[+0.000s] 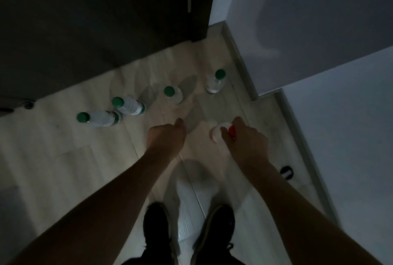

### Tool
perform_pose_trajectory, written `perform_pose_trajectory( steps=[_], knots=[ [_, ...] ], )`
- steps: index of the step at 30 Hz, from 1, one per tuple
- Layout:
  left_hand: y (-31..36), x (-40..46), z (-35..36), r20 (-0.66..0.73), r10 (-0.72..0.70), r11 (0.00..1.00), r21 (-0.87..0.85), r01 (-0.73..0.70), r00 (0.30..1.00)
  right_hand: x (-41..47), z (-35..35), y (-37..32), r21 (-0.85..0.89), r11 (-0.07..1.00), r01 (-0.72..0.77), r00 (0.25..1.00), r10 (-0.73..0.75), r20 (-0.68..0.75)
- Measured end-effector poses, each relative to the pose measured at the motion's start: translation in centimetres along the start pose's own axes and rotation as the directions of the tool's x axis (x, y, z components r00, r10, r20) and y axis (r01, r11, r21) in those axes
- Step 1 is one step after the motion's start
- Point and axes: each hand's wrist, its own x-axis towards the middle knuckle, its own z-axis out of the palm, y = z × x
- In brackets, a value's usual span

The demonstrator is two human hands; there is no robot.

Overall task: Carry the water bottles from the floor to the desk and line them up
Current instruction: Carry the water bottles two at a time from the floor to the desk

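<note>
Right grip (244,137) grasps a bottle (217,135) by its red cap (232,131), low over the floor (63,169). Left grip (168,135) clenched, looks empty, though dim light makes it hard to say. Four green-capped bottles (174,94) stand on the floor ahead and left of the grips. Black shoes (157,228) sit behind both.

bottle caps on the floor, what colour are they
Green, on all four floor bottles; the head view shows it.

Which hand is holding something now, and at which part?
The right hand grips a red-capped bottle near its top, by the cap. The left hand is curled and holds nothing.
</note>
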Motion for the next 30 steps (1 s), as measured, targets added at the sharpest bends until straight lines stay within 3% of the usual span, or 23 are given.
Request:
perform_pose_trajectory(
  steps=[5,11,15,18,21,30],
  knots=[
    [-0.4,-7.0,-11.6,-0.16,0.008,0.995,-0.093,-0.023,0.987,-6.1,-10.6,-2.8,0.011,1.0,0.004,0.999,-0.004,-0.053],
    [-0.5,-15.9,-30.4,-0.324,-0.074,0.972,-0.235,-0.004,0.943,-13.8,-27.8,-7.8,0.036,0.999,0.037,0.987,-0.03,-0.157],
    [0.1,-22.5,-42.8,-0.437,-0.158,0.934,-0.357,-0.009,0.885,-20.7,-39.8,-10.7,0.072,0.994,0.082,0.968,-0.062,-0.242],
    [0.4,-28.0,-50.5,-0.575,-0.224,0.906,-0.42,-0.049,0.787,-26.7,-46.6,-12.1,0.148,0.983,0.107,0.936,-0.049,-0.349],
    [0.2,-32.5,-55.7,-0.638,-0.27,0.87,-0.483,-0.101,0.721,-31.7,-50.8,-12.6,0.233,0.958,0.169,0.859,-0.027,-0.511],
    [4.2,-39.8,-62.8,-0.706,-0.176,0.839,-0.472,-0.271,0.686,-39.0,-54.6,-10.8,0.34,0.934,0.106,0.831,0.105,-0.547]
  ],
)
